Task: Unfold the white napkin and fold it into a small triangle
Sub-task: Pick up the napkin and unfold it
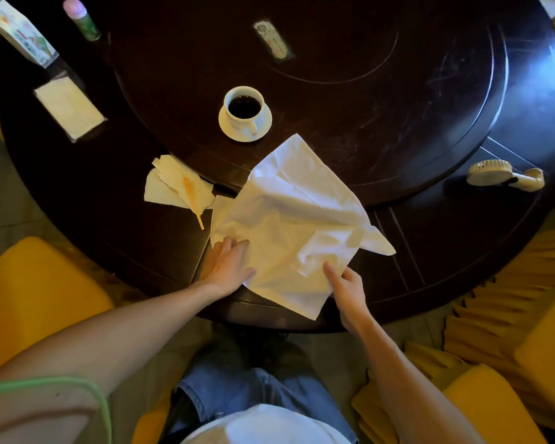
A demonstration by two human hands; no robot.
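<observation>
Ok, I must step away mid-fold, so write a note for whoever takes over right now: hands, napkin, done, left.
Left hand: flat, pressing the large white cloth napkin's near-left edge.
Right hand: fingers pinching the rumpled near-right edge.
Napkin: opened out on the dark round wooden table, still creased, right corner folded over.
Done: mostly unfolded.
Left: smooth flat, fold into a small triangle.

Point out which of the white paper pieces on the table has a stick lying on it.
The small crumpled napkin pile left of the big napkin: an orange stick lies across it. The big one under both hands and the flat stack farther left carry none.
</observation>
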